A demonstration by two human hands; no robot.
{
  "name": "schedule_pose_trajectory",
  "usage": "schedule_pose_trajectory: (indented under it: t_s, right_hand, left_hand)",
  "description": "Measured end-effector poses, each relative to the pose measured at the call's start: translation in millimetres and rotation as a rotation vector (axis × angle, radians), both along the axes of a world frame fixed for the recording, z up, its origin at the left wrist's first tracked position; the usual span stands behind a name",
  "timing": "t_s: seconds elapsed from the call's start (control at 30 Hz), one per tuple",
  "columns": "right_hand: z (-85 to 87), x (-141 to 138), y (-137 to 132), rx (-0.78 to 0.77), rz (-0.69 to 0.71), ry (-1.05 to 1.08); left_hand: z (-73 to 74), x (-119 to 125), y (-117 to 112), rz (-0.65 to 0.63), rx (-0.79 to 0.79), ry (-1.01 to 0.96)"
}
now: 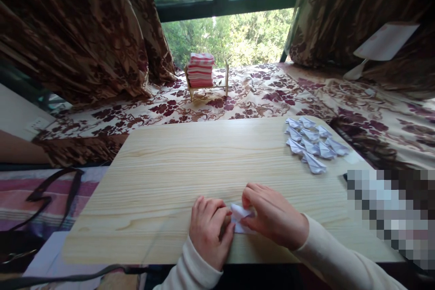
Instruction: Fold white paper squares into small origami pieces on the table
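Note:
A small piece of white paper (240,213), partly folded, lies on the wooden table (190,158) near its front edge. My right hand (272,215) pinches a raised flap of it between thumb and fingers. From the left side, my left hand (210,229) rests on the table with curled fingers, its thumb and fingertips at the paper's left edge, pressing it. Part of the paper is hidden under both hands. At the table's far right corner sit several folded paper planes (310,141) in loose rows.
A blurred-out flat object (390,213) covers the table's right edge. Beyond the table, a small stand (207,86) holds stacked pink-striped cloths (201,71) on the floral window seat (261,90). A white lamp (385,43) stands at right. White sheets (50,258) and a dark strap (54,188) lie at left.

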State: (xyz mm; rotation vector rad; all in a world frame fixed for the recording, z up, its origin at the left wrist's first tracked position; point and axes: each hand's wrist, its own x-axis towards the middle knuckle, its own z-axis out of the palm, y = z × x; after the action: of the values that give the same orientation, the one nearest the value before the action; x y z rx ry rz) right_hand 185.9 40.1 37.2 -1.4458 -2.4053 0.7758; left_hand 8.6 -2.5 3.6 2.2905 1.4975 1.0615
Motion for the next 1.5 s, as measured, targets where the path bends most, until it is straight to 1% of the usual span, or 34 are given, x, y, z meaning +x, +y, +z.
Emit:
schedule_pose_trajectory:
  t_s: [0.13, 0.2, 0.23, 0.3, 0.37, 0.43, 0.5, 0.57, 0.63, 0.73, 0.83, 0.97, 1.1, 1.17, 1.27, 1.3, 1.43, 1.5]
  right_hand:
    - [-7.9, -0.6, -7.3, -0.030, -0.024, 0.119]
    - [-8.3, -1.0, -10.8, -0.052, -0.036, 0.181]
    - [-7.3, -1.2, -12.3, -0.064, -0.042, 0.220]
    - [-3.7, -1.3, -14.4, -0.105, -0.068, 0.352]
    - [0.6, -0.9, -15.3, -0.169, -0.106, 0.530]
    - [4.1, 0.3, -15.1, -0.246, -0.140, 0.681]
    - [6.6, 2.5, -14.6, -0.333, -0.157, 0.771]
    - [8.3, 5.0, -14.3, -0.421, -0.191, 0.826]
    - [9.5, 6.5, -14.2, -0.468, -0.209, 0.814]
    - [9.9, 5.0, -14.3, -0.440, -0.204, 0.738]
    - [9.8, 0.5, -15.2, -0.366, -0.202, 0.714]
    - [12.5, -5.3, -18.4, -0.269, -0.147, 0.679]
    - [20.1, -6.4, -23.1, -0.178, -0.124, 0.633]
    - [25.0, -4.8, -25.1, -0.164, -0.102, 0.627]
    - [30.0, -2.1, -26.6, -0.173, -0.084, 0.631]
    - [30.5, -1.5, -26.7, -0.166, -0.089, 0.629]
    - [27.2, -1.5, -26.0, -0.104, -0.155, 0.642]
    - [24.9, -1.6, -26.3, -0.093, -0.177, 0.648]
  left_hand:
    - [-4.9, -2.0, 0.2, -0.014, -0.003, 0.029]
    - [-3.8, -2.1, 1.0, -0.005, -0.048, 0.000]
    - [-1.7, -1.9, 1.8, 0.010, -0.104, -0.046]
    - [5.4, -1.1, 4.0, 0.040, -0.261, -0.169]
    - [15.4, -0.2, 7.2, 0.052, -0.402, -0.263]
    - [25.8, 0.3, 10.4, 0.040, -0.474, -0.294]
    - [34.6, 0.5, 12.6, 0.023, -0.525, -0.316]
    - [40.9, 0.8, 13.2, 0.008, -0.577, -0.353]
    - [44.7, 1.6, 12.1, 0.001, -0.621, -0.399]
    - [47.8, 4.4, 9.5, -0.010, -0.642, -0.460]
    - [50.4, 8.8, 9.3, 0.002, -0.602, -0.476]
    - [53.7, 14.6, 12.6, 0.037, -0.526, -0.470]
    - [56.0, 15.6, 12.5, 0.016, -0.470, -0.503]
    - [56.9, 14.4, 11.1, 0.003, -0.486, -0.539]
    - [58.4, 12.8, 9.9, 0.005, -0.593, -0.623]
    - [59.0, 12.6, 9.9, 0.013, -0.605, -0.634]
    - [62.3, 12.8, 11.4, 0.060, -0.511, -0.609]
    - [63.4, 12.7, 12.2, 0.058, -0.602, -0.660]
